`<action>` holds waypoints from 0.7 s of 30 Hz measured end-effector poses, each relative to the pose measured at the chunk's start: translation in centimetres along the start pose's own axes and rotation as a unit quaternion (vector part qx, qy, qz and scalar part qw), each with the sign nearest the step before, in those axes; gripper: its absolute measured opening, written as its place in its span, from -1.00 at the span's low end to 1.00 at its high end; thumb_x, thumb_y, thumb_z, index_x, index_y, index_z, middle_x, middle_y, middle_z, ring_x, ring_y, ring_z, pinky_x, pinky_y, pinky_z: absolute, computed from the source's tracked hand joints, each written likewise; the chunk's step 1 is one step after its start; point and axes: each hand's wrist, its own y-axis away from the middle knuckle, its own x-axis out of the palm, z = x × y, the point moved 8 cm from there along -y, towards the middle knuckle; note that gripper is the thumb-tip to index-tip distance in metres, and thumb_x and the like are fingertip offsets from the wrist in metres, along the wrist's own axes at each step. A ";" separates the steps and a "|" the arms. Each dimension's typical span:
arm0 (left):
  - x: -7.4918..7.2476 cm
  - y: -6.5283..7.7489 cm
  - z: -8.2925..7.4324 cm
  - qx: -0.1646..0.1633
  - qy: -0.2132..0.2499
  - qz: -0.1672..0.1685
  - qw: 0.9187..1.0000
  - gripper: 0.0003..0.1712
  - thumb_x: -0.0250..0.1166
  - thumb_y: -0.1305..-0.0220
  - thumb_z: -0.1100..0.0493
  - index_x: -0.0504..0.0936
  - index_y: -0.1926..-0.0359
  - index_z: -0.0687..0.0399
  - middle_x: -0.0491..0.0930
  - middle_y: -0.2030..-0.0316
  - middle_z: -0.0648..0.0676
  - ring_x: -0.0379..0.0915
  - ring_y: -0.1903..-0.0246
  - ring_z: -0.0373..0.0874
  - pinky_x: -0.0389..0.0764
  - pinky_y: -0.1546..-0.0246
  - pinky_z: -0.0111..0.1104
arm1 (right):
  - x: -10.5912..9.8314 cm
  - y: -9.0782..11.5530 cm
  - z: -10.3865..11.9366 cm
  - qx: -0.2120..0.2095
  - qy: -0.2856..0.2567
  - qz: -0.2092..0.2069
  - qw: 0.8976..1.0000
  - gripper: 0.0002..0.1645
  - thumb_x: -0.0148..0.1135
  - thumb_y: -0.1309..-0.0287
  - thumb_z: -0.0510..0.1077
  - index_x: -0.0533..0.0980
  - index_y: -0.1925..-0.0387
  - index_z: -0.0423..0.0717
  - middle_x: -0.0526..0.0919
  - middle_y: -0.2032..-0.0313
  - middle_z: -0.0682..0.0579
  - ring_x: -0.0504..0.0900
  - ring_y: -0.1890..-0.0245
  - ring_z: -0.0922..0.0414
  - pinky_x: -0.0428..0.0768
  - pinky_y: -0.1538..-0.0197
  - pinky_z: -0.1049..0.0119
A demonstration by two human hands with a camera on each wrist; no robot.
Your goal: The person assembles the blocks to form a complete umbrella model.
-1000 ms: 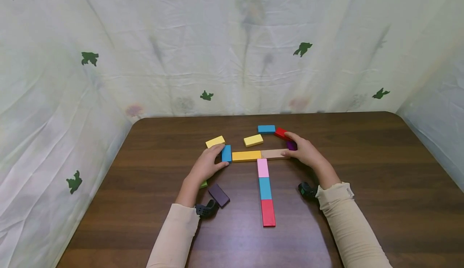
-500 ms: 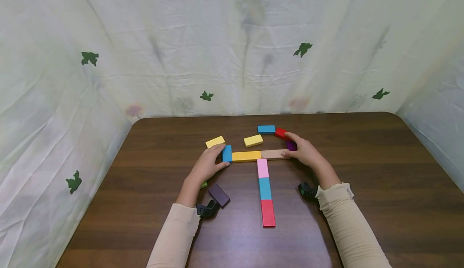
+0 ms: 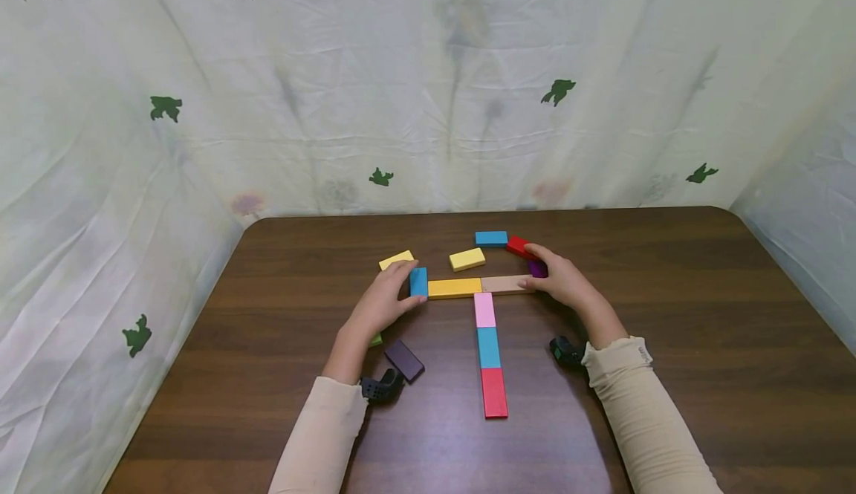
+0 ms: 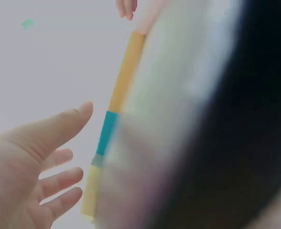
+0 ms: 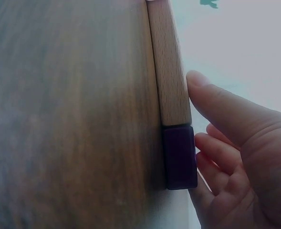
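In the head view my left hand (image 3: 380, 302) hovers over the blue block (image 3: 418, 283), fingertips by its far end, thumb by its near end. The left wrist view shows that thumb and the fingers spread and apart from the teal-looking block (image 4: 107, 133). My right hand (image 3: 565, 280) spans the purple block (image 3: 537, 268), which it partly covers. Its thumb touches the plain wooden block (image 3: 504, 284) and its index fingertip the red block (image 3: 518, 246). In the right wrist view the fingers lie loosely bent behind the purple block (image 5: 180, 157). A yellow-orange block (image 3: 455, 288) joins the wooden one.
A pink block (image 3: 484, 310), a light blue block (image 3: 490, 348) and a red block (image 3: 495, 393) run toward me. Loose pale yellow blocks (image 3: 467, 259) lie farther back, with a blue block (image 3: 491, 239). A dark purple block (image 3: 404, 361) and a partly hidden green block (image 3: 376, 340) lie near my left wrist.
The blue block shifts slightly right, then is nearly still. My left fingertips and thumb have moved slightly right. My right hand stays in place.
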 end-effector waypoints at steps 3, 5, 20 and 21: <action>-0.5 -0.3 -0.7 0.013 0.005 -0.018 1.000 -0.25 0.28 -0.11 -0.01 0.25 -0.26 0.18 0.25 -0.19 0.18 0.12 -0.19 0.05 0.19 -0.14 -0.13 | 0.0 0.0 0.0 -0.001 0.000 -0.001 1.000 -0.12 0.26 -0.04 0.01 0.07 -0.33 -0.06 0.15 -0.25 -0.23 0.16 -0.18 -0.17 0.17 -0.14 -0.13; -0.9 -0.6 -1.1 0.018 0.013 -0.030 0.999 -0.27 0.28 -0.11 0.00 0.26 -0.25 0.18 0.26 -0.19 0.17 0.13 -0.18 0.04 0.20 -0.14 -0.14 | 0.0 0.0 0.0 -0.002 -0.001 -0.001 1.000 -0.12 0.26 -0.04 0.00 0.07 -0.33 -0.07 0.15 -0.25 -0.23 0.16 -0.18 -0.17 0.17 -0.14 -0.13; -1.2 -3.3 -3.6 0.034 0.065 -0.117 0.990 -0.26 0.28 -0.11 -0.01 0.25 -0.26 0.17 0.26 -0.19 0.14 0.13 -0.18 -0.01 0.19 -0.15 -0.18 | 0.0 0.0 -0.1 -0.002 -0.006 -0.002 1.000 -0.10 0.27 -0.03 0.03 0.07 -0.33 -0.06 0.14 -0.26 -0.22 0.14 -0.19 -0.17 0.16 -0.15 -0.13; -1.0 -3.5 -3.7 0.030 0.072 -0.119 0.990 -0.26 0.29 -0.10 0.00 0.25 -0.25 0.17 0.26 -0.19 0.13 0.13 -0.18 -0.01 0.19 -0.15 -0.18 | 0.0 0.0 -0.1 -0.001 -0.007 -0.002 1.000 -0.10 0.27 -0.02 0.03 0.07 -0.33 -0.06 0.14 -0.26 -0.22 0.14 -0.19 -0.17 0.16 -0.15 -0.12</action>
